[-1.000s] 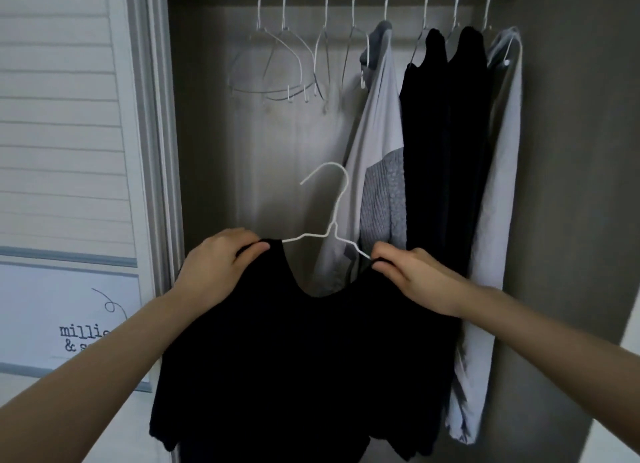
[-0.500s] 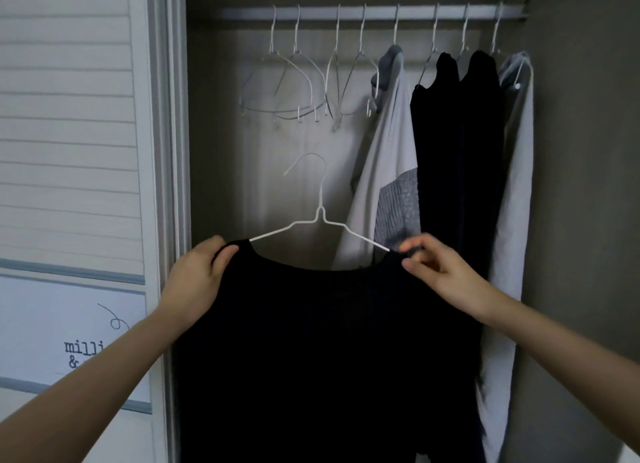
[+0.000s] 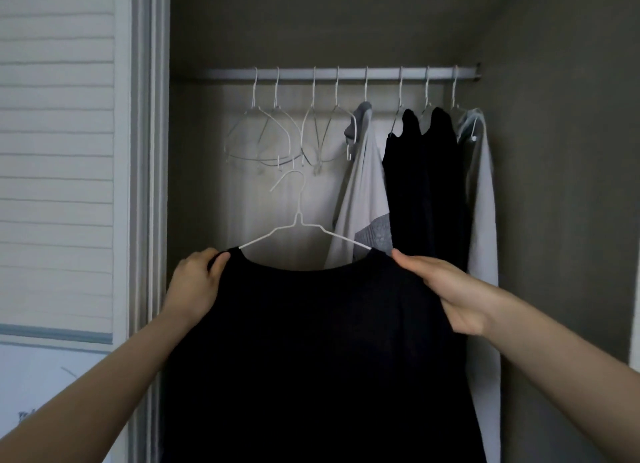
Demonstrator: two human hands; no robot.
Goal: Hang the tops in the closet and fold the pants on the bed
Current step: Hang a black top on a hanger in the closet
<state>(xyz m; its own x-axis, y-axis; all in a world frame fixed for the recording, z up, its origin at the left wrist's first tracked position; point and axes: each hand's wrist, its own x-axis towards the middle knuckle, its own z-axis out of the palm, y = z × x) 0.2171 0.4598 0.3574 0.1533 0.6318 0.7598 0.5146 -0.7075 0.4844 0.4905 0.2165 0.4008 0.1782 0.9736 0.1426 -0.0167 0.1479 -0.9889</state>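
The black top (image 3: 322, 351) hangs on a white wire hanger (image 3: 300, 224) in the low middle of the view, in front of the open closet (image 3: 554, 220). It fills the space from the centre down to 6 o'clock. The hook of the hanger points up to 12 o'clock and is free in the air, below the rod (image 3: 346, 73) and not touching it.

The left hand (image 3: 195, 284) grips the left shoulder of the top, at about 9 o'clock of the neckline. Its fingers are curled around the cloth and the thumb lies on the front side. The right hand (image 3: 450, 289) holds the right shoulder at about 3 o'clock of the neckline. The thumb lies along the upper edge of the cloth and the other fingers go behind it, so it grasps the fabric.

Behind the hanger, toward 12 o'clock, the rod carries four empty hangers (image 3: 277, 136) on its left part. To the right of them, toward 1 o'clock, hang a light grey top (image 3: 363, 192), two black tops (image 3: 426, 185) close together, and a pale top (image 3: 481, 199) near the closet's right wall.

At 9 o'clock stands the white door frame (image 3: 149, 185), and beyond it a white slatted panel (image 3: 55, 150).
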